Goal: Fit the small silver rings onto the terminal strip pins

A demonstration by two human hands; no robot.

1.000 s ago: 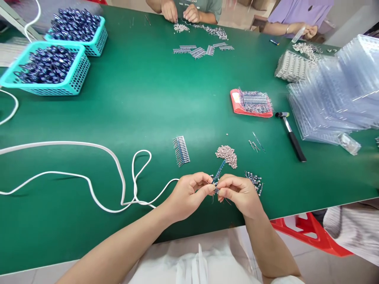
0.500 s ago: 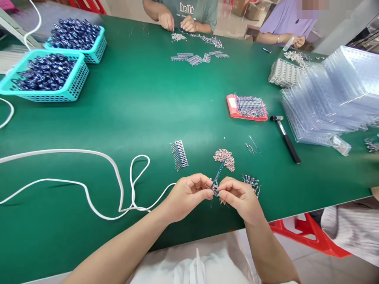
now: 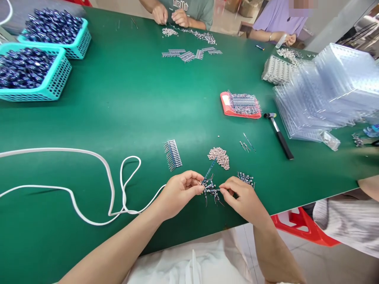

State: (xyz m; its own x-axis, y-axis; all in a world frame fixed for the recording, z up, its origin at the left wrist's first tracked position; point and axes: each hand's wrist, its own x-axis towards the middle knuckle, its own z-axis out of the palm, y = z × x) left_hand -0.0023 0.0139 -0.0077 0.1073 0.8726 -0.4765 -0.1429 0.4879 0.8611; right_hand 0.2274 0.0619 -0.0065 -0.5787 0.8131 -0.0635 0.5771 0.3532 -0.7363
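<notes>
My left hand [image 3: 184, 193] is closed in a pinch on a narrow blue strip [image 3: 209, 170], which points up and away. Below it a cluster of small dark components with thin wire leads [image 3: 211, 190] fans out between my hands. With thumb and fingertips together, my right hand [image 3: 244, 200] pinches at the cluster's right edge, seemingly on a wire lead. Just beyond lies a pile of small pinkish ring-like pieces [image 3: 219, 157]. More loose wired components [image 3: 246, 178] rest behind my right hand. To the left lies a comb-like row of components [image 3: 173, 155].
White cable [image 3: 111, 185] loops across the left. Turquoise baskets [image 3: 60, 75] hold dark glossy parts. A red-banded bundle [image 3: 241, 105], a hammer [image 3: 280, 136] and stacked clear plastic trays [image 3: 325, 94] stand right. Two people work across the green table [image 3: 133, 102]; another person's arm [image 3: 370, 186] shows right.
My hands have moved slightly apart, and more of the wired cluster shows between them. The whole view has shifted, so the table things appear further left. Another person's arm now shows at right.
</notes>
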